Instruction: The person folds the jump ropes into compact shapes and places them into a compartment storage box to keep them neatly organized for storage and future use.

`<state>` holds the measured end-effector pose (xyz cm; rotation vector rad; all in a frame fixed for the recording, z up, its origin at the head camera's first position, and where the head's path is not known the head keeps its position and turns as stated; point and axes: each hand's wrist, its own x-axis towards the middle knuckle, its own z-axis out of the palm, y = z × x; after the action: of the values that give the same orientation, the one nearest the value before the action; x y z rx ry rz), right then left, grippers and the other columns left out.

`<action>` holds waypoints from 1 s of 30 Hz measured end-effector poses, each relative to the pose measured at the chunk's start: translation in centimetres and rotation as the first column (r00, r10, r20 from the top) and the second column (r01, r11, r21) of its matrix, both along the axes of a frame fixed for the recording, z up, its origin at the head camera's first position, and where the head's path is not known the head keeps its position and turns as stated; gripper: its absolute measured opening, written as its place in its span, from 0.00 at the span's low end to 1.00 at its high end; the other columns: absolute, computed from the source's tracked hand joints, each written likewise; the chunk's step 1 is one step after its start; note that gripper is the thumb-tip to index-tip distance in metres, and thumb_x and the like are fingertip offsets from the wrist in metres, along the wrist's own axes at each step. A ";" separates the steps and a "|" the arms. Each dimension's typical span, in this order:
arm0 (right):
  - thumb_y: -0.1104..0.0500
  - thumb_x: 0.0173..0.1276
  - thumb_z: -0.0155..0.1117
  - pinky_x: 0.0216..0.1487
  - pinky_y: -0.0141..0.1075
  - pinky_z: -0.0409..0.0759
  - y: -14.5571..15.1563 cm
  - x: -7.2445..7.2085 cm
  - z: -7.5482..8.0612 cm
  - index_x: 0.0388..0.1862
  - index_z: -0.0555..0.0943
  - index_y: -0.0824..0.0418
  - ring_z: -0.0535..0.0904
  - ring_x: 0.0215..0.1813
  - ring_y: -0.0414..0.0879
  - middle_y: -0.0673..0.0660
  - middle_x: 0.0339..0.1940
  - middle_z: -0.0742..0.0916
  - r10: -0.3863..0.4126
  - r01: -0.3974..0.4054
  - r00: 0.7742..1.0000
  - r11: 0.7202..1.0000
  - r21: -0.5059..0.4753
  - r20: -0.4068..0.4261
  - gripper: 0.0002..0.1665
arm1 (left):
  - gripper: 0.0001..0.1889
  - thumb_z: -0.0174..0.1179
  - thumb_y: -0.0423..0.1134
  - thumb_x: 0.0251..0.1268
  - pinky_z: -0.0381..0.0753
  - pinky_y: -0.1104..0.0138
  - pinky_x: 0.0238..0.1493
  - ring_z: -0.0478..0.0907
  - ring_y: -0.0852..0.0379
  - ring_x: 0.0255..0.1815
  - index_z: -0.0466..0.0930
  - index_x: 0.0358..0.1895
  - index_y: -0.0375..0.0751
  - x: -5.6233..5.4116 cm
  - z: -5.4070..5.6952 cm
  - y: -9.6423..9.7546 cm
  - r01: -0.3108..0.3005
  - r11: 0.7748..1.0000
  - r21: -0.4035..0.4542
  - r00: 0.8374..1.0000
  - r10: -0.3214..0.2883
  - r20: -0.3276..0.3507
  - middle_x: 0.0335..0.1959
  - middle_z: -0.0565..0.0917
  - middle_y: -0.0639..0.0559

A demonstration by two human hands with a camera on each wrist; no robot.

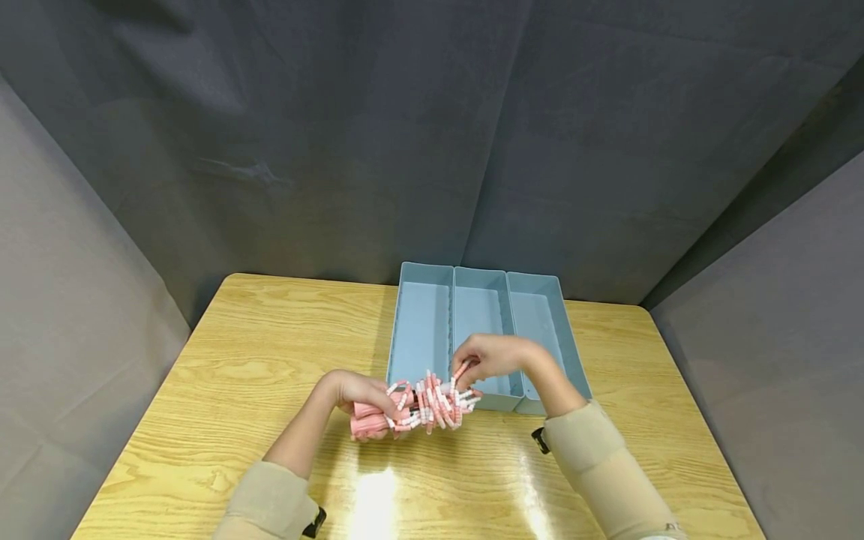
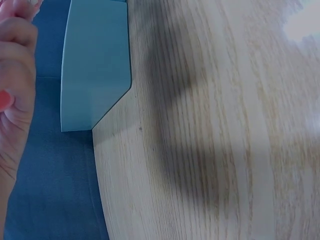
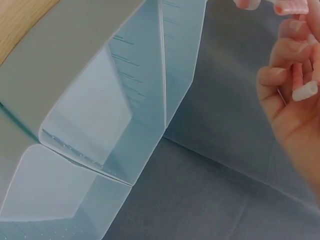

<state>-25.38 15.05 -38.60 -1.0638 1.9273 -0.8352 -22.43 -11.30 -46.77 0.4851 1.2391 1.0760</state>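
A beaded jump rope [image 1: 439,403] in pink and white is bundled in front of me, its cord wound in several turns around the middle. My left hand [image 1: 359,391] grips the two pink handles [image 1: 368,426] at the bundle's left end. At the other end, my right hand [image 1: 491,355] pinches a length of the beaded cord between thumb and fingers. The right wrist view shows that hand's curled fingers [image 3: 287,52] with a white bead [image 3: 305,91] hanging below them. In the left wrist view only part of the left hand [image 2: 17,70] shows, at the left edge.
Three long light-blue bins [image 1: 502,403] stand side by side at the back of the wooden table [image 1: 283,330], just beyond the rope. Dark grey curtain [image 1: 324,150] hangs behind the table, and paler panels [image 1: 74,315] flank both sides.
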 end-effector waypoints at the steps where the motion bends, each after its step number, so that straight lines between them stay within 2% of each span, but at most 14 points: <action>1: 0.61 0.61 0.62 0.24 0.28 0.69 0.0 0.0 -0.1 0.29 0.82 0.60 0.69 0.20 0.39 0.58 0.23 0.82 -0.002 0.002 1.000 1.000 -0.001 -0.008 0.04 | 0.26 0.48 0.43 0.64 0.75 0.67 0.15 0.72 0.58 0.13 0.65 0.44 0.14 0.0 0.0 0.0 0.002 1.000 -0.001 1.000 -0.002 0.003 0.17 0.75 0.48; 7: 0.61 0.59 0.64 0.24 0.36 0.75 -0.2 0.0 -0.1 0.29 0.82 0.59 0.72 0.20 0.38 0.54 0.24 0.83 -0.019 0.019 0.999 1.000 -0.019 -0.031 0.03 | 0.17 0.47 0.44 0.64 0.74 0.67 0.15 0.71 0.58 0.13 0.73 0.37 0.28 0.1 0.0 0.1 0.009 1.000 0.017 1.000 -0.010 0.027 0.16 0.75 0.49; 11: 0.60 0.57 0.66 0.21 0.31 0.72 -0.2 -0.1 -0.3 0.29 0.83 0.59 0.71 0.18 0.40 0.51 0.25 0.83 -0.047 0.046 0.998 0.999 -0.024 -0.030 0.04 | 0.24 0.45 0.43 0.65 0.73 0.68 0.15 0.70 0.59 0.13 0.65 0.41 0.16 0.2 0.0 0.2 0.038 0.997 0.066 0.998 -0.041 0.042 0.16 0.74 0.49; 13: 0.59 0.56 0.67 0.19 0.29 0.70 -0.1 -0.2 -0.4 0.30 0.83 0.59 0.69 0.17 0.41 0.50 0.25 0.83 -0.064 0.063 0.998 0.997 -0.033 -0.013 0.04 | 0.27 0.45 0.43 0.65 0.73 0.68 0.15 0.71 0.59 0.14 0.60 0.45 0.12 0.2 -0.1 0.2 0.051 0.995 0.089 0.997 -0.055 0.047 0.16 0.74 0.50; 15: 0.59 0.55 0.68 0.17 0.28 0.67 0.0 -0.3 -0.7 0.30 0.82 0.58 0.67 0.15 0.41 0.49 0.24 0.83 -0.077 0.078 0.997 0.996 -0.049 0.014 0.05 | 0.27 0.45 0.43 0.65 0.73 0.68 0.15 0.71 0.59 0.14 0.60 0.45 0.12 0.2 -0.2 0.3 0.055 0.994 0.099 0.997 -0.061 0.056 0.17 0.75 0.50; 22: 0.62 0.53 0.69 0.15 0.29 0.62 0.5 -0.8 -2.0 0.31 0.82 0.64 0.60 0.12 0.38 0.57 0.21 0.82 -0.073 0.097 0.987 0.981 -0.169 0.142 0.08 | 0.16 0.48 0.43 0.64 0.74 0.67 0.18 0.73 0.58 0.17 0.71 0.39 0.30 0.3 -0.1 0.6 0.051 0.992 0.113 0.994 -0.061 0.087 0.19 0.76 0.49; 26: 0.63 0.52 0.69 0.17 0.28 0.61 0.7 -1.0 -2.7 0.32 0.81 0.68 0.60 0.14 0.37 0.58 0.18 0.79 -0.081 0.118 0.980 0.971 -0.208 0.180 0.10 | 0.14 0.47 0.43 0.64 0.74 0.67 0.18 0.72 0.58 0.16 0.71 0.38 0.32 0.3 0.1 0.7 0.056 0.990 0.128 0.993 -0.068 0.094 0.19 0.76 0.49; 30: 0.65 0.52 0.69 0.21 0.27 0.62 0.7 -1.1 -3.2 0.34 0.80 0.73 0.62 0.18 0.36 0.52 0.18 0.76 -0.089 0.140 0.974 0.959 -0.245 0.208 0.13 | 0.14 0.46 0.42 0.64 0.73 0.67 0.18 0.71 0.58 0.16 0.70 0.39 0.32 0.4 0.1 1.0 0.075 0.986 0.146 0.991 -0.090 0.096 0.19 0.76 0.49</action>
<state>-26.48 15.73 -41.78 -0.9838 1.7597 -1.2370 -22.01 -10.35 -46.64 0.5787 1.0483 1.1095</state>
